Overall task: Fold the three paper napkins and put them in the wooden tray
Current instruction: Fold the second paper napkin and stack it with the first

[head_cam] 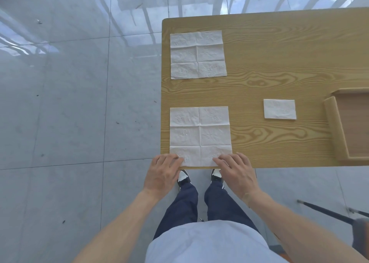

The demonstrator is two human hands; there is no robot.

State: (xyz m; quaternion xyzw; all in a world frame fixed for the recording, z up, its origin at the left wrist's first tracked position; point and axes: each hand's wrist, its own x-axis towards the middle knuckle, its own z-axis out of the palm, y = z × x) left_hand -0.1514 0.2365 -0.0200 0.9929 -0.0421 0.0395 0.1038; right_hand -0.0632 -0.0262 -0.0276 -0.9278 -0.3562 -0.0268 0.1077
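Note:
Two white paper napkins lie unfolded and flat on the wooden table [279, 62]: the near napkin [199, 134] at the front left corner, the far napkin [197, 54] behind it. A third napkin [280, 109], folded into a small rectangle, rests to the right, just left of the wooden tray [335, 132], whose visible part holds nothing. My left hand [162, 172] rests on the near napkin's front left corner and my right hand [236, 169] on its front right corner, fingers spread over the paper's edge at the table's rim.
The table's left and front edges are close to the near napkin. Grey tiled floor [69, 112] lies to the left and below. A dark chair leg or rod [323, 212] shows at the lower right.

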